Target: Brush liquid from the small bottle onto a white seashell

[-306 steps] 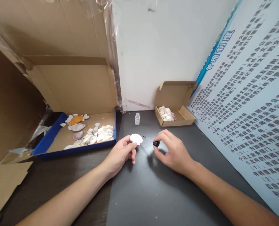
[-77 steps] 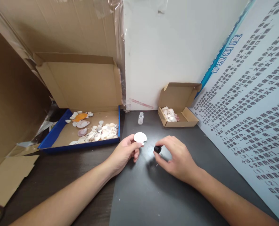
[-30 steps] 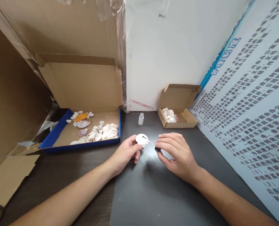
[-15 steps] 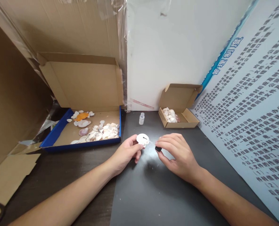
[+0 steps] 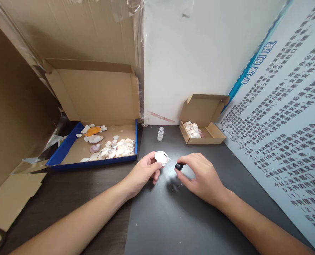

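Note:
In my left hand (image 5: 146, 170) I pinch a small white round disc (image 5: 160, 157) by its near left edge; small white pieces show at its lower rim, too small to name. My right hand (image 5: 199, 173) grips a black brush cap (image 5: 179, 166) between thumb and fingers. A thin pale stem runs left from the cap, and its dark tip lies over the disc's right edge; I cannot tell whether it touches. Beyond the hands a small clear glass bottle (image 5: 160, 134) with a pale label stands upright, its cap off.
At left a blue-sided cardboard box (image 5: 93, 163) lies open with seashells (image 5: 117, 148) and an orange shell (image 5: 93, 130) inside. A smaller open cardboard box (image 5: 205, 141) at the back right holds white shells (image 5: 192, 129). A white panel (image 5: 170, 71) and a printed poster (image 5: 280, 117) bound the table.
The brush has drawn back toward the disc's right edge, its dark tip shifting from the middle. The cap has turned in my right fingers. My left hand has barely moved.

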`<action>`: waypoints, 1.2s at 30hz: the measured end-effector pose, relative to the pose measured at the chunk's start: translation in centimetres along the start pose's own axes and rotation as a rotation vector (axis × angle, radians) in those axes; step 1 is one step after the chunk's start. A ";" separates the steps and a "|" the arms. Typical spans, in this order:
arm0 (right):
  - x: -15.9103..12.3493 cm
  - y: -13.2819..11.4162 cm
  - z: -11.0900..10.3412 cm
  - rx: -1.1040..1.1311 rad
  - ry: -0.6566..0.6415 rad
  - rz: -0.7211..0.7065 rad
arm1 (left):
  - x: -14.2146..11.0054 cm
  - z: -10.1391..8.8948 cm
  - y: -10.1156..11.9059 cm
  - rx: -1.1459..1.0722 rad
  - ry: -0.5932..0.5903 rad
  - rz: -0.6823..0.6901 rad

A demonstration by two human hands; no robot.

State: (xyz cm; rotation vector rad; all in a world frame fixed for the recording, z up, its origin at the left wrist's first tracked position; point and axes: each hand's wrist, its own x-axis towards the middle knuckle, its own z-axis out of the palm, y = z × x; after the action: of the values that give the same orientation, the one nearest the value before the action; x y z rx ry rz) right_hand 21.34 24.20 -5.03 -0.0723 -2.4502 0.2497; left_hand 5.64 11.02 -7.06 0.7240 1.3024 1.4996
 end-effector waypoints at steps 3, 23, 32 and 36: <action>0.0 0.0 0.0 -0.002 0.040 0.035 | 0.0 -0.1 -0.1 0.010 -0.007 0.004; -0.2 0.2 0.0 0.132 -0.013 0.028 | 0.0 0.2 0.1 -0.008 0.009 0.008; -0.3 0.2 0.1 0.224 0.003 0.051 | 0.2 -0.1 -0.1 0.029 -0.026 0.009; -0.5 0.1 0.1 0.247 -0.006 0.072 | 0.2 -0.2 -0.4 0.057 -0.037 0.031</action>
State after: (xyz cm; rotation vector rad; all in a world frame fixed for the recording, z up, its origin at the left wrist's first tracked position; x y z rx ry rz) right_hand 21.62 24.18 -5.42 -0.0522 -2.4053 0.5830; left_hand 5.46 11.12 -7.50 0.8086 1.3152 1.4721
